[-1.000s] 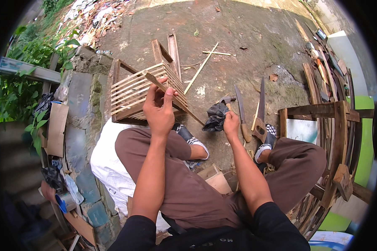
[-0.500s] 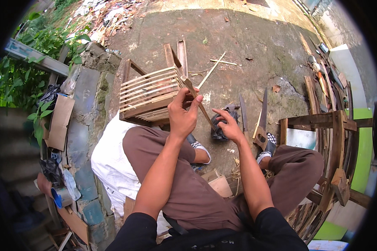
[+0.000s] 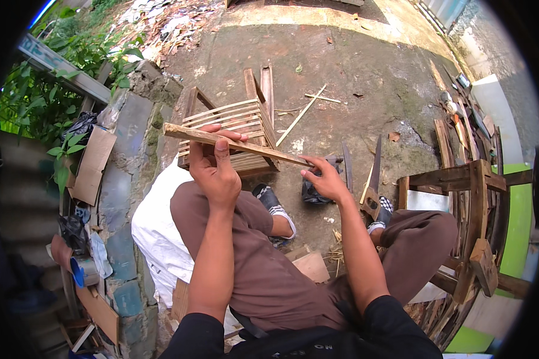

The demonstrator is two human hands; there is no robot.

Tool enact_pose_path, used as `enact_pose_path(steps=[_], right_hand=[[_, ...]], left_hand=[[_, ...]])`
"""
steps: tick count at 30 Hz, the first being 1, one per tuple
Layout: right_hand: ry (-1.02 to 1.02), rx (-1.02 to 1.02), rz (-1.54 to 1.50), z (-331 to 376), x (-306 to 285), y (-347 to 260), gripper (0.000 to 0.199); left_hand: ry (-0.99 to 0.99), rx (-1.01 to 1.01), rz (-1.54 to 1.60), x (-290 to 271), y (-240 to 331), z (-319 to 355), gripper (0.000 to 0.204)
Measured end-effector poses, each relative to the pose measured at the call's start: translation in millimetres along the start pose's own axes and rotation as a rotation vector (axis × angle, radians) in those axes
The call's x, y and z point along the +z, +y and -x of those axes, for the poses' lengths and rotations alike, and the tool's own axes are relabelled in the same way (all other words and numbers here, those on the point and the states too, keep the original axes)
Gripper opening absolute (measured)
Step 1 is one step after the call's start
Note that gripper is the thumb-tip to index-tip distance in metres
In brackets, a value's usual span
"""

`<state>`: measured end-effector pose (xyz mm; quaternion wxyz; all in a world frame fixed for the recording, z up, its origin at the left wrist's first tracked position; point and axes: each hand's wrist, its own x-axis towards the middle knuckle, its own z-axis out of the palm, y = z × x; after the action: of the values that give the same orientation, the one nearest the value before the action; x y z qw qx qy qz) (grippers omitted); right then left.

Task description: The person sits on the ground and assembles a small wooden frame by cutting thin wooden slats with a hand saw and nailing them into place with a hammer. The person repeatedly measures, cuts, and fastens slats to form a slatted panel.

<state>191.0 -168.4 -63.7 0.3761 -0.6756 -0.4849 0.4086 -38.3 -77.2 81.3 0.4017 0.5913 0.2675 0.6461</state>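
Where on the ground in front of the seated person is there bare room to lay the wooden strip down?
Bare concrete ground lies beyond the slatted wooden crate, reaching toward the litter at the far edge, with only a thin stick and scraps. It is crowded near the right hand: two saws, a dark cloth, and stacked timber at the right.

outdoor woodworking yard | saws point(image 3: 374, 173) | slatted crate point(image 3: 230, 128) | wooden frame point(image 3: 473, 209)
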Motion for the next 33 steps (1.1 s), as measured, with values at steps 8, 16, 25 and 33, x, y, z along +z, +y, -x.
enact_pose_path(steps=[8, 16, 25, 33], right_hand=[[-0.026, 0.106, -0.045, 14, -7, 20, 0.037], [0.236, 0.255, 0.078, 45, -45, 130, 0.044], [0.399, 0.812, 0.053, 114, -27, 267, 0.052], [0.315, 0.764, 0.202, 95, -5, 289, 0.08]], left_hand=[[-0.058, -0.157, 0.08, 22, 24, 9, 0.03], [-0.097, -0.162, 0.142, 68, 4, 13, 0.025], [-0.343, -0.25, 0.141, 146, -29, 20, 0.024], [-0.489, -0.39, 0.094, 202, -42, 24, 0.027]])
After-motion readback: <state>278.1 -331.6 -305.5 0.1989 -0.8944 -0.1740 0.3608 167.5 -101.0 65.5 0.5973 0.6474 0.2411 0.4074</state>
